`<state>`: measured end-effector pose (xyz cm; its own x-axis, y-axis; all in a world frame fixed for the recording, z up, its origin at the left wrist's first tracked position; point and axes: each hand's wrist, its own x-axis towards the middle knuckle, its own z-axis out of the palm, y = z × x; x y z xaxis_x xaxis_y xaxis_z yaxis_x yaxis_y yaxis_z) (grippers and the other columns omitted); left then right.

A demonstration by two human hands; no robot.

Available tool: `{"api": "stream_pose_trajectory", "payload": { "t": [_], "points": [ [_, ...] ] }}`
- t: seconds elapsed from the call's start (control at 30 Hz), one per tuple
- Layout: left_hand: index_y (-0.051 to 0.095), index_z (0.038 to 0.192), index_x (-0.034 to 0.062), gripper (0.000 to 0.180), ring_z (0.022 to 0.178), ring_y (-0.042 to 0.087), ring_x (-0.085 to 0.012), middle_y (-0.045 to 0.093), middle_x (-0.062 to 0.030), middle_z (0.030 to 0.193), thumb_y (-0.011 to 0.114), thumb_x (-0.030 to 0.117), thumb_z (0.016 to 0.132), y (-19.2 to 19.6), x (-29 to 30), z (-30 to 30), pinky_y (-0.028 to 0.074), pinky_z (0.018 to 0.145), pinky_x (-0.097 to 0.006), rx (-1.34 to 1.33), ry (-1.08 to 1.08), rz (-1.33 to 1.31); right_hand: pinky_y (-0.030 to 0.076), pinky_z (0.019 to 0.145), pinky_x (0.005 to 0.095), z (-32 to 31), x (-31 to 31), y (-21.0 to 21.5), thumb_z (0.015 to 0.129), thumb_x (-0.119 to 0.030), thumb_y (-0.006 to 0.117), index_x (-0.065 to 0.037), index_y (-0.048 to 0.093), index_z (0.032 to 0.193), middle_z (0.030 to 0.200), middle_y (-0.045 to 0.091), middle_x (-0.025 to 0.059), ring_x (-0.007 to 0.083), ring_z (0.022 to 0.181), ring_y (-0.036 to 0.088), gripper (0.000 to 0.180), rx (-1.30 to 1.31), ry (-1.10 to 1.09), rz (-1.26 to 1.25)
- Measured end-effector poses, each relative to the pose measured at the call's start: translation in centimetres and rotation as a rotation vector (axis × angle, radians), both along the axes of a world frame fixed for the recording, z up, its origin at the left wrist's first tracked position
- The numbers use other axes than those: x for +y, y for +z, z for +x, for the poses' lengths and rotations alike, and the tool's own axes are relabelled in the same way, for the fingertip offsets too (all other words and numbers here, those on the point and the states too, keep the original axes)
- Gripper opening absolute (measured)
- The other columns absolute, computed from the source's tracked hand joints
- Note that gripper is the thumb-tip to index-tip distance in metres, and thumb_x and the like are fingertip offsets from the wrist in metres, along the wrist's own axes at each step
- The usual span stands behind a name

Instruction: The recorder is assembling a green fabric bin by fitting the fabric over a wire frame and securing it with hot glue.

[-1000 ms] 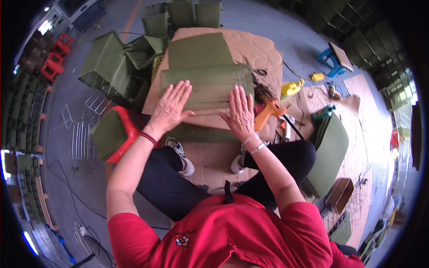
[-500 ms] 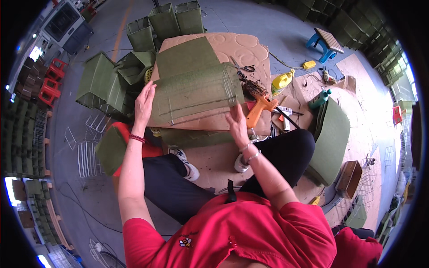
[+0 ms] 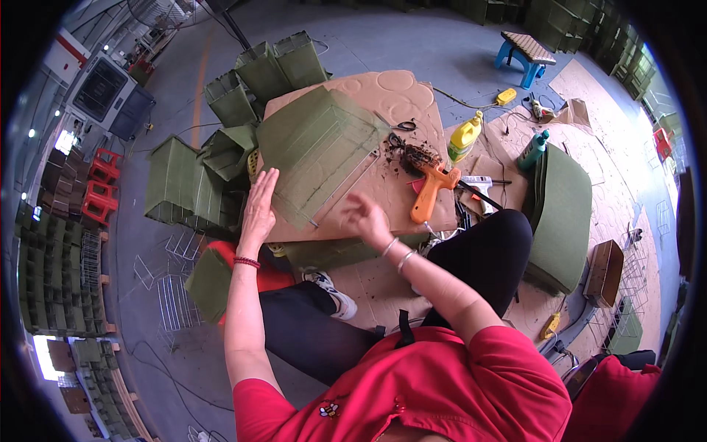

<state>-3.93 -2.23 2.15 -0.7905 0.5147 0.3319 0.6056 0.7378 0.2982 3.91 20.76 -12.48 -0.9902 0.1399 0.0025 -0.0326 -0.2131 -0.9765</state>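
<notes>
A green fabric piece (image 3: pixel 294 140) lies on a cardboard sheet (image 3: pixel 394 85), turned at a slant. A thin wire frame (image 3: pixel 346 188) shows along its near right side, under or within a sheer-looking fold. My left hand (image 3: pixel 259 210) is open, fingers stretched out together, at the fabric's left edge; whether it presses on it I cannot tell. Apart from the fabric's near corner, my right hand (image 3: pixel 368 219) hovers over the cardboard with fingers spread and slightly blurred, holding nothing visible. An orange glue gun (image 3: pixel 427 195) lies to its right.
Scissors (image 3: pixel 402 127), a yellow bottle (image 3: pixel 464 138) and a white glue gun (image 3: pixel 482 188) lie or stand right of the work. Green fabric boxes (image 3: pixel 171 180) stand at left. Stacked green panels (image 3: pixel 563 221) are at right. Loose wire frames (image 3: pixel 177 302) lie on the floor.
The fabric piece has turned counter-clockwise, its near edge now slanting up to the right. My right hand has come away from its right edge, toward the near corner. The whole view has shifted slightly.
</notes>
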Motion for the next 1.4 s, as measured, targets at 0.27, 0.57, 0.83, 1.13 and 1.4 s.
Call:
{"api": "stream_pose_trajectory", "payload": {
  "t": [0.27,0.57,0.83,1.13,1.4],
  "points": [
    [0.051,0.133,0.0037,0.049,0.132,0.044,-0.0288,0.053,-0.0134,0.136,0.045,0.000,0.085,-1.3,-0.1,-2.5,0.033,0.112,-0.041,0.206,-0.027,-0.213,0.050,0.094,0.0341,-0.7,-10.2,0.1,0.087,-0.004,0.065,0.000,0.031,0.141,0.139,0.047,0.0194,0.0267,0.118,0.057,0.064,0.072,0.128,-0.060],
    [0.060,0.112,-0.0029,0.036,0.073,0.063,-0.0187,0.060,-0.0068,0.075,0.060,0.007,0.078,0.6,4.9,5.4,0.051,0.067,-0.031,0.504,-0.112,-0.658,0.054,0.085,0.0309,-2.7,1.7,1.1,0.086,0.002,0.061,0.003,0.057,0.110,0.106,0.068,0.0135,0.0213,0.099,0.066,0.024,0.091,-0.002,0.168],
    [0.066,0.105,0.0049,0.024,0.093,0.065,-0.0301,0.068,-0.0122,0.101,0.064,0.023,0.089,3.8,5.1,1.4,0.054,0.076,-0.037,0.247,0.003,0.205,0.054,0.076,0.0302,0.6,2.2,1.8,0.095,-0.028,0.058,0.004,0.056,0.113,0.099,0.068,0.0124,0.0201,0.089,0.068,0.037,-0.047,-0.152,-0.074],
    [0.046,0.134,-0.0034,0.061,0.117,0.054,-0.0355,0.052,-0.0227,0.133,0.057,0.040,0.092,-2.2,-4.5,-14.1,0.043,0.099,-0.040,0.017,0.308,0.117,0.050,0.083,0.0299,1.2,-7.3,7.0,0.088,-0.028,0.068,0.004,0.059,0.116,0.103,0.067,0.0097,0.0154,0.094,0.061,0.044,-0.030,0.059,-0.126],
    [0.065,0.103,-0.0044,0.041,0.077,0.065,-0.0143,0.070,-0.0118,0.092,0.066,0.034,0.089,-1.9,-5.3,-12.8,0.050,0.069,-0.030,-0.665,0.298,0.485,0.049,0.081,0.0258,-1.3,-0.7,7.7,0.089,-0.006,0.064,0.003,0.066,0.107,0.098,0.070,0.0036,0.0088,0.087,0.061,0.020,0.051,-0.027,-0.114]
  ]
}}
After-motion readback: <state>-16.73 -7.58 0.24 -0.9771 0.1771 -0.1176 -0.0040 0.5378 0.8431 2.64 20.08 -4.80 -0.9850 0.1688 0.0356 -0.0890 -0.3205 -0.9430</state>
